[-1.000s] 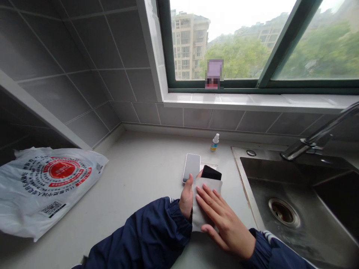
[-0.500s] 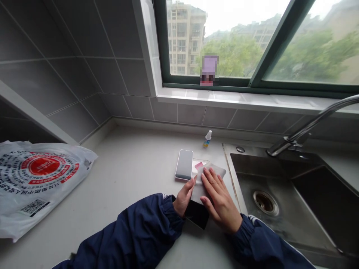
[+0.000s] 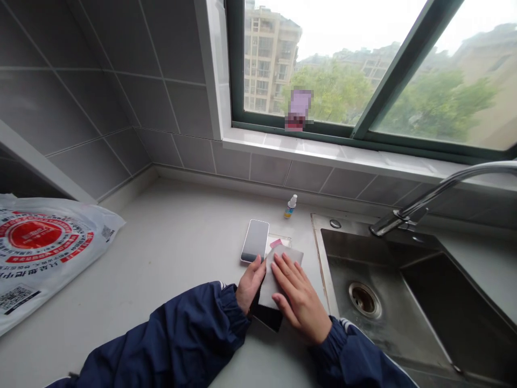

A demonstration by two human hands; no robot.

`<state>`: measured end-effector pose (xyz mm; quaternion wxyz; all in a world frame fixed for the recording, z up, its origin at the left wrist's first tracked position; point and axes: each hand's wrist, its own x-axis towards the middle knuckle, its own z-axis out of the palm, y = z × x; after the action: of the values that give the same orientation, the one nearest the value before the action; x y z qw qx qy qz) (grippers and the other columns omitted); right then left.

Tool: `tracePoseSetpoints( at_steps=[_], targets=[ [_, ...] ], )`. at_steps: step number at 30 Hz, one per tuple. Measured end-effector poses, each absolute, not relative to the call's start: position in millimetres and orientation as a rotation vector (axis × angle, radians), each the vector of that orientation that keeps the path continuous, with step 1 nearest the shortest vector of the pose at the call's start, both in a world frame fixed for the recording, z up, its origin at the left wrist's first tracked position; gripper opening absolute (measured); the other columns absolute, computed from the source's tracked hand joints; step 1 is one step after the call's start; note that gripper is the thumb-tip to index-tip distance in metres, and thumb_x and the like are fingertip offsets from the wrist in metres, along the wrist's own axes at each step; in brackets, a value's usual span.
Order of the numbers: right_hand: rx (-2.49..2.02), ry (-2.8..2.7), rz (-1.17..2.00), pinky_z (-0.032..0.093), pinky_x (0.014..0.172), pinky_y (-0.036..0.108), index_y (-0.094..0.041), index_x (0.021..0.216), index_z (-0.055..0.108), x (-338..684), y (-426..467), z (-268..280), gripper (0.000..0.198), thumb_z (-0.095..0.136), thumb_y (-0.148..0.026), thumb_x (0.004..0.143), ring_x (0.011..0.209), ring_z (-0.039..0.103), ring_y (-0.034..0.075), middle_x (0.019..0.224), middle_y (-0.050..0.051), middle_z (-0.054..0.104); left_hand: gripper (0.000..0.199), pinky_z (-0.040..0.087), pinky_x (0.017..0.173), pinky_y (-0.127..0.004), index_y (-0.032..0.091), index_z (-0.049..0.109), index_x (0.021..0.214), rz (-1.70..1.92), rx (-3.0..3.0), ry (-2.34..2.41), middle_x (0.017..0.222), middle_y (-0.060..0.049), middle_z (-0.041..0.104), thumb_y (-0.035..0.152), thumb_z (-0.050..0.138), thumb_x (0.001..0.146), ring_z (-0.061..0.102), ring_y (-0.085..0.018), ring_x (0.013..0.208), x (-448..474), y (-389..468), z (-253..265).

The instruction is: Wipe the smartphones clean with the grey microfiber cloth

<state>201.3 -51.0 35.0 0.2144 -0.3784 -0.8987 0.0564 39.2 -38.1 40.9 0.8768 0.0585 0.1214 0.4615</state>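
Cloth [image 3: 267, 290] has slid toward the far end of the black slab [image 3: 269, 317] vs. 1 sec ago: back then its far end stuck out, now its near end shows. My L hand [image 3: 248, 284] grips the phone-like slab by its L side, thumb up next to the cloth's L edge; fingers underneath are hidden, so can't tell how they sit. R hand [image 3: 301, 302] isn't clenched on anything, just lies flat on the cloth w/ fingers stretched out, pressing or resting, can't tell which. Slab's held above the counter [image 3: 181, 242], L of the sink [image 3: 365, 264].

Just past my hands: white-edged phone [image 3: 255, 240] flat on the counter, & beside it a clear flat item [image 3: 286, 241] w/ a pink piece [image 3: 276, 243], partly behind the cloth. Small spray bottle [image 3: 290, 207] stands upright farther back, nr the sink's corner. White plastic bag [image 3: 52, 269] w/ red print, far L.
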Motion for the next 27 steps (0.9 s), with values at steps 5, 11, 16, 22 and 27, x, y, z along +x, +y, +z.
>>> tracePoseSetpoints(
  at_steps=[5, 11, 16, 22, 27],
  targets=[
    [-1.091, -2.442, 0.167, 0.028, 0.116, 0.056, -0.016, 0.155, 0.024, 209, -42, 30, 0.058, 0.038, -0.036, 0.102, 0.149, 0.016, 0.031, 0.16, 0.013, 0.024, 0.056, 0.021, 0.119, -0.036, 0.009, 0.053, 0.136, 0.982, 0.104, 0.271, 0.131, -0.013, 0.063, 0.046, 0.045, 0.094, 0.043, -0.025, 0.137, 40, -38, 47],
    [-0.982, -2.511, 0.183, 0.027, 0.117, 0.055, -0.013, 0.154, 0.026, 200, -54, 36, 0.058, 0.039, -0.036, 0.102, 0.149, 0.016, 0.031, 0.159, 0.014, 0.025, 0.061, 0.024, 0.117, -0.039, 0.007, 0.056, 0.131, 0.926, 0.114, 0.224, 0.125, -0.017, 0.065, 0.051, 0.049, 0.09, 0.048, -0.029, 0.133, 39, -39, 42],
    [-0.828, -2.632, 0.209, 0.028, 0.118, 0.053, -0.011, 0.152, 0.031, 191, -64, 42, 0.062, 0.044, -0.042, 0.1, 0.148, 0.018, 0.032, 0.158, 0.013, 0.028, 0.055, 0.034, 0.111, -0.044, 0.012, 0.064, 0.122, 0.925, 0.071, 0.267, 0.109, -0.015, 0.072, 0.054, 0.048, 0.091, 0.06, -0.03, 0.119, 37, -39, 39],
    [-0.966, -2.538, 0.15, 0.031, 0.116, 0.053, -0.014, 0.153, 0.029, 196, -58, 39, 0.059, 0.045, -0.034, 0.1, 0.148, 0.019, 0.031, 0.159, 0.012, 0.027, 0.063, 0.029, 0.115, -0.043, 0.008, 0.058, 0.13, 0.899, 0.157, 0.235, 0.12, -0.017, 0.068, 0.056, 0.044, 0.091, 0.054, -0.03, 0.128, 38, -38, 37],
    [-1.108, -2.439, 0.116, 0.03, 0.116, 0.055, -0.016, 0.156, 0.022, 201, -51, 32, 0.061, 0.043, -0.033, 0.101, 0.149, 0.017, 0.031, 0.16, 0.012, 0.023, 0.061, 0.021, 0.118, -0.036, 0.012, 0.049, 0.141, 0.962, 0.203, 0.226, 0.131, -0.012, 0.063, 0.051, 0.039, 0.095, 0.045, -0.025, 0.136, 41, -38, 38]
  ],
)
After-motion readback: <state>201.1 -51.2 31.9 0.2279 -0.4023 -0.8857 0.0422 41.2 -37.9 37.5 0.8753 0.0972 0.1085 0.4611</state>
